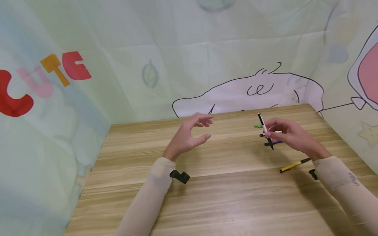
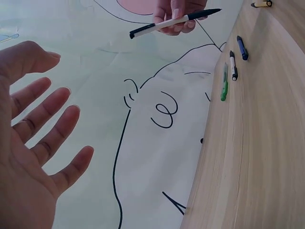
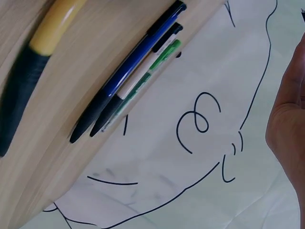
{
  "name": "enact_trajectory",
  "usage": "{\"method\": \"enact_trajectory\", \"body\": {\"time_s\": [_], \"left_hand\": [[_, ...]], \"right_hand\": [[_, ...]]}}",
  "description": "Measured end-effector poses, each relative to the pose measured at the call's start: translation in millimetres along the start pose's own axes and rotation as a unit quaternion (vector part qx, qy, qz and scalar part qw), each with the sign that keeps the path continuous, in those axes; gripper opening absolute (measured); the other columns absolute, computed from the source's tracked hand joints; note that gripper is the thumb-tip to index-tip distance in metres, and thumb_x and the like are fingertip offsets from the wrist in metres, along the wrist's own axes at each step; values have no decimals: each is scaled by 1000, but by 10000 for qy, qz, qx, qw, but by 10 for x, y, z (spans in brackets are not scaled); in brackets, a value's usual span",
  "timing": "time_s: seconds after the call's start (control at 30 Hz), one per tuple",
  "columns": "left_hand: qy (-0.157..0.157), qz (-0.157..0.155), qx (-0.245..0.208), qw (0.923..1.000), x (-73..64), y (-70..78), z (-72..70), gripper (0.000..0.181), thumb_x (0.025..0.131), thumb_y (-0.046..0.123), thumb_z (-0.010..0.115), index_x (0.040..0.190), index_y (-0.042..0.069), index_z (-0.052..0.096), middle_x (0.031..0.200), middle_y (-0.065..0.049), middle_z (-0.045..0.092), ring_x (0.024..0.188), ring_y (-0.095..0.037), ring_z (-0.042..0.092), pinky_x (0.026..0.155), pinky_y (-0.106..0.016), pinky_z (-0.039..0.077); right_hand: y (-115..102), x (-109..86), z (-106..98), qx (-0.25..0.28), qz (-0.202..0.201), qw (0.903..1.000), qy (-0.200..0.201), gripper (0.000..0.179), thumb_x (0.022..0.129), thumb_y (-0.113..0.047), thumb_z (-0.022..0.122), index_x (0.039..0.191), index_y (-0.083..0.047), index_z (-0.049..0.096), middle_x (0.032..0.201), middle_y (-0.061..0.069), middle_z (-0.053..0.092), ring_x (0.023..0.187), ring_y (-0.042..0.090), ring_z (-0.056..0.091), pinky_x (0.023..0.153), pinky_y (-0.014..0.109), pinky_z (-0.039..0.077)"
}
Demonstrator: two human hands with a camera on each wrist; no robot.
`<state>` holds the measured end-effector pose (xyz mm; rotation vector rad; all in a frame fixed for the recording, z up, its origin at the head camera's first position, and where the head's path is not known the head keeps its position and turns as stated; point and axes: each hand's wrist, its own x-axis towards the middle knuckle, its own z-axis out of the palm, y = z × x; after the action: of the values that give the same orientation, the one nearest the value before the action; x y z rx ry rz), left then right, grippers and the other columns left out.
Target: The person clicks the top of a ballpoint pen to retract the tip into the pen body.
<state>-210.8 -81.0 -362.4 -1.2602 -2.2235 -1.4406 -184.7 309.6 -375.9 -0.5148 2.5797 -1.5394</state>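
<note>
Black-and-white pen (image 1: 264,126) is held; backdrop (image 1: 177,59) reads "CUTE".

Head view forward-down; tabletop (image 1: 230,196) in all

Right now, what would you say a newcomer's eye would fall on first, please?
The black-and-white pen held above the table in the right hand stands out first. Next come the colourful CUTE letters on the backdrop, at the head view's left.
</note>
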Motion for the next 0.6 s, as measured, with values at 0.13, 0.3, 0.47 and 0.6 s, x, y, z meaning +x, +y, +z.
{"method": "enact_trajectory", "body": {"time_s": [0.13, 0.3, 0.47, 0.6], "left_hand": [[2, 15, -81, 10000, 49, 1, 47, 57, 87, 9, 77, 140, 17, 57, 120, 2, 64, 109, -21, 61, 100, -44, 53], [8, 43, -201, 9998, 114, -2, 114, 56, 87, 7, 76, 139, 15, 58, 121, -2, 64, 109, -19, 61, 100, -44, 53], [15, 49, -362, 9993, 185, 5, 189, 57, 86, 4, 77, 139, 16, 57, 120, 1, 64, 110, -16, 61, 100, -40, 53], [6, 111, -547, 9984, 245, 2, 248, 56, 87, 4, 76, 139, 15, 57, 120, -5, 64, 110, -19, 61, 99, -37, 54]], "right_hand": [[-45, 28, 30, 139, -70, 9998, 97, 24, 98, -18, 69, 118, -7, 63, 108, 11, 69, 95, 18, 69, 77, 42, 62], [-120, 50, 76, 337, -179, 9991, 160, 26, 97, -16, 71, 119, -5, 63, 105, 10, 70, 94, 20, 70, 77, 42, 62], [-164, 55, 122, 532, -438, 9976, 101, 25, 96, -9, 70, 119, -3, 62, 103, 13, 70, 90, 17, 70, 73, 38, 63], [-209, 58, 163, 708, -557, 9959, 106, 26, 95, -5, 70, 119, -1, 62, 103, 8, 71, 90, 16, 70, 72, 40, 63]]}}
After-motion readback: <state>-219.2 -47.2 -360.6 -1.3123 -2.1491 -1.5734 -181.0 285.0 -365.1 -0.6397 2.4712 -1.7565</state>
